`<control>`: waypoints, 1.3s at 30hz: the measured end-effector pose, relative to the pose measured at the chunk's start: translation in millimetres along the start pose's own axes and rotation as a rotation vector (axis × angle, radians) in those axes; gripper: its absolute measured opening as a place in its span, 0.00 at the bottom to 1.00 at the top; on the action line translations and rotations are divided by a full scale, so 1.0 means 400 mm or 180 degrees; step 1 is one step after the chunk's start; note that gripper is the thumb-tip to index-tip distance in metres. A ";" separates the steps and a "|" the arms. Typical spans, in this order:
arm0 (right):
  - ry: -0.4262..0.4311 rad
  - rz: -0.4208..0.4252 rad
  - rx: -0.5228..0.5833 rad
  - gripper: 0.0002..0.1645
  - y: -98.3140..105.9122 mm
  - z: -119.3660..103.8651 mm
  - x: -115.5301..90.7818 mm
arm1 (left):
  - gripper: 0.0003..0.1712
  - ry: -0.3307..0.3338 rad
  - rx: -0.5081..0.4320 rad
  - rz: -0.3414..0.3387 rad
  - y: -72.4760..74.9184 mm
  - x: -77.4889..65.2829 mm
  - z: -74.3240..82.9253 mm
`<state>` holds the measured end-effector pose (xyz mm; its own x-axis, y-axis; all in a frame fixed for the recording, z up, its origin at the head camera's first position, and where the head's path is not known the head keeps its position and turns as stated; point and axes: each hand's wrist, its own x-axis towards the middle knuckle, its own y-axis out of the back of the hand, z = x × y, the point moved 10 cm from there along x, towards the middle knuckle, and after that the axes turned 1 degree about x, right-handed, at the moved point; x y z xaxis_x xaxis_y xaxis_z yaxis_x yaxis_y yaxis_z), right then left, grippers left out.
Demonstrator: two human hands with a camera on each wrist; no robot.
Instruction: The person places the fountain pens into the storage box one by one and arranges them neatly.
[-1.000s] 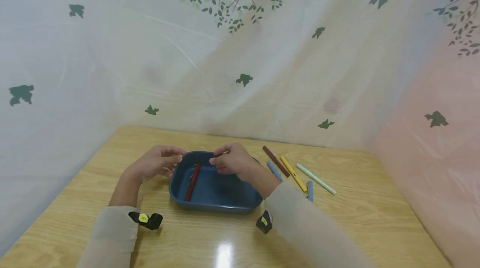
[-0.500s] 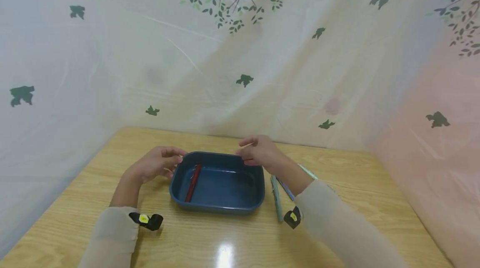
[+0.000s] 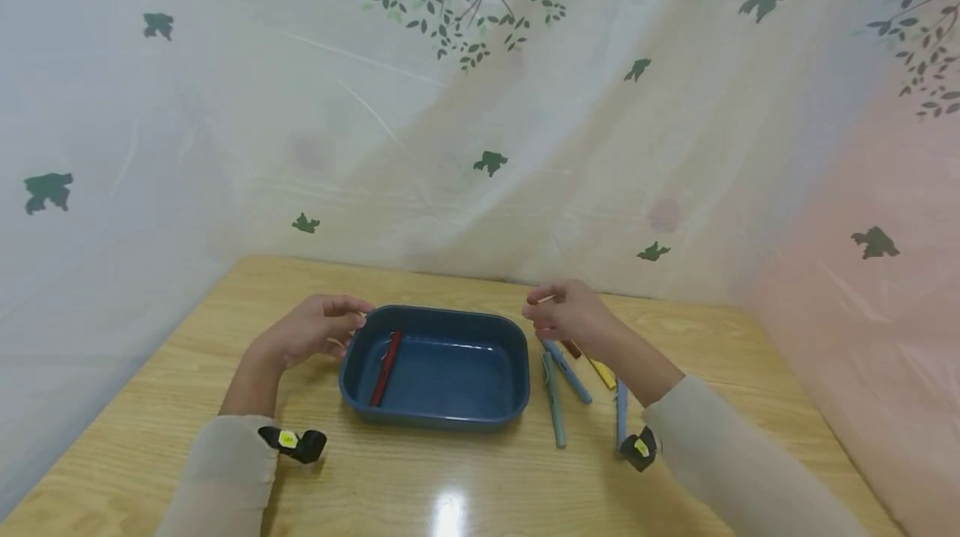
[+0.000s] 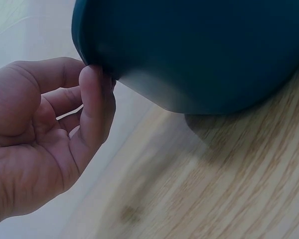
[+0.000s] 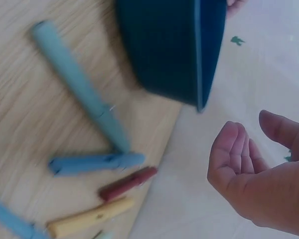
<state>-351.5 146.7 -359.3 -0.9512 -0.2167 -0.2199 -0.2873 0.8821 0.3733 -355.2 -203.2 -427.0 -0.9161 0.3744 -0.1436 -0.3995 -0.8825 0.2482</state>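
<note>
A dark blue rectangular dish (image 3: 438,419) stands on the table with a dark red pen (image 3: 386,368) lying along its left side. My left hand (image 3: 311,328) holds the dish's left end, its bent fingers and thumb right at the rim in the left wrist view. To the right of the dish, my right hand (image 3: 577,316) hovers over the far ends of several pens, its fingers loosely bent and nothing between them. Under it lie a green pen (image 3: 553,399), a blue pen (image 3: 573,378), a yellow pen (image 3: 602,373) and another dark red pen (image 5: 127,184), partly covered in the head view.
A second blue pen (image 3: 621,412) lies farther right, partly behind the right wrist's camera. The wooden table (image 3: 390,487) ends at a pale cloth backdrop (image 3: 420,170) printed with green leaves and birds. A pale green pen tip (image 5: 104,235) shows in the right wrist view.
My right hand has moved right, from above the dish to above the pens, uncovering the green and blue pens. My left hand and the dish have stayed in place.
</note>
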 end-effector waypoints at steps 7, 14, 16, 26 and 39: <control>-0.0034 0.0138 -0.0106 0.22 0.052 0.050 -0.026 | 0.24 0.0039 -0.0002 0.0029 0.005 0.006 -0.007; -0.0139 0.0259 -0.0336 0.21 0.102 0.126 -0.062 | 0.24 -0.0014 -0.0079 -0.0058 0.001 0.014 -0.012; -0.0191 0.0275 -0.0415 0.21 0.116 0.151 -0.073 | 0.24 0.0000 -0.0099 -0.0057 0.000 0.017 -0.016; -0.0357 0.0292 -0.0548 0.19 0.165 0.236 -0.125 | 0.23 0.0032 -0.0043 -0.0010 0.005 0.025 -0.023; -0.0569 0.0446 -0.0565 0.20 0.197 0.304 -0.152 | 0.23 0.0011 -0.0012 -0.0003 0.020 0.033 -0.017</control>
<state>-302.7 280.3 -426.1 -0.9525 -0.0068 -0.3045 -0.1847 0.8078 0.5597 -370.4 -207.2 -433.4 -0.9157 0.3740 -0.1472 -0.4001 -0.8833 0.2444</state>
